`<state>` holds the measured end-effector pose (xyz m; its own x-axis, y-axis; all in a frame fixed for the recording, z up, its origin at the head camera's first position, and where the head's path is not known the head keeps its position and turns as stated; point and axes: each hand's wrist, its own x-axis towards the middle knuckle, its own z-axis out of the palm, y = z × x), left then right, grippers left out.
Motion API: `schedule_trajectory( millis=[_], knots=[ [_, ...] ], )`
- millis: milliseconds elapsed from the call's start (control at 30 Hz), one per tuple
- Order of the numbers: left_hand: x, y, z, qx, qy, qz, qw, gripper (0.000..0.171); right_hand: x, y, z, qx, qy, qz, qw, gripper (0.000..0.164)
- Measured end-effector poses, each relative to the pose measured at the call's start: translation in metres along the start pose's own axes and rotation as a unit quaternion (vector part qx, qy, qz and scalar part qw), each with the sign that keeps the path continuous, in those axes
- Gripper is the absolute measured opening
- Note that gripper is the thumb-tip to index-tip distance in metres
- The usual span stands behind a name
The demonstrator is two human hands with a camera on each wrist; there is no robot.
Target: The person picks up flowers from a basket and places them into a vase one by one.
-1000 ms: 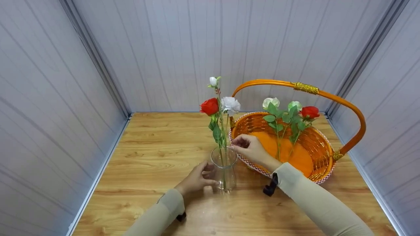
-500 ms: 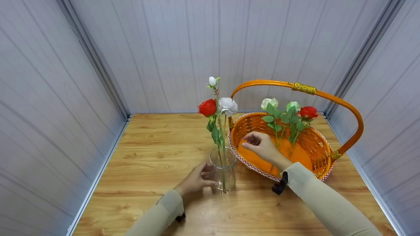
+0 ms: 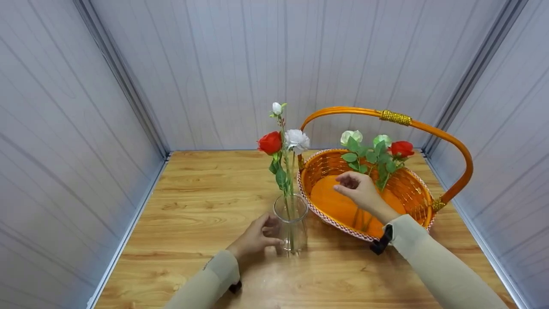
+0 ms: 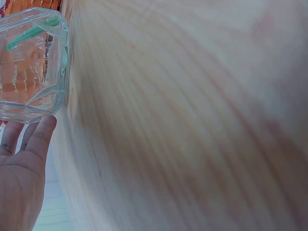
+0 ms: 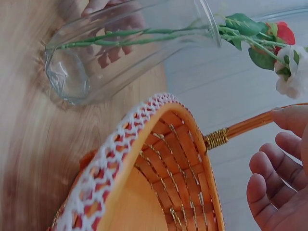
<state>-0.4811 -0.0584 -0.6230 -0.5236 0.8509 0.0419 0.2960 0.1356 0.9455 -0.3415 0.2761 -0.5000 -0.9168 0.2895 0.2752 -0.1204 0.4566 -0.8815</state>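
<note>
A clear glass vase (image 3: 301, 235) stands upright on the wooden table, holding a red rose (image 3: 270, 143), a white ruffled flower (image 3: 297, 140) and a small white bud (image 3: 277, 108). From its left side my left hand (image 3: 254, 238) holds it low down, thumb in front and fingers partly round the back. In the right wrist view those fingers show through the glass vase (image 5: 144, 57). My right hand (image 3: 363, 191) hangs above the orange basket (image 3: 328, 219), fingers loosely curled around nothing. Two pale green-white roses (image 3: 351, 137) and a red rose (image 3: 402, 149) lean in the basket.
A tall arched handle (image 3: 450, 139) rises over the basket, right of the vase. Ribbed grey walls (image 3: 240, 64) close off the back and both sides. A black strap (image 3: 381, 240) sits at my right wrist.
My right hand has moved right, from beside the vase's rim to above the basket, near the rose stems. The left hand stays at the vase. The flowers in the vase have hardly moved.
</note>
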Motion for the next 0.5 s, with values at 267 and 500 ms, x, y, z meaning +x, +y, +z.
schedule_trajectory(
  millis=[267,500],
  knots=[
    [0.000,-0.001,0.000,0.014,0.001,0.001,0.9999,0.066,-0.004,0.010,-0.015,-0.019,0.013,0.009,1.000,0.020],
    [-0.002,0.001,-0.001,0.002,0.000,-0.019,0.9998,0.068,-0.006,0.019,-0.023,-0.011,0.025,0.017,0.999,0.021]
  ],
)
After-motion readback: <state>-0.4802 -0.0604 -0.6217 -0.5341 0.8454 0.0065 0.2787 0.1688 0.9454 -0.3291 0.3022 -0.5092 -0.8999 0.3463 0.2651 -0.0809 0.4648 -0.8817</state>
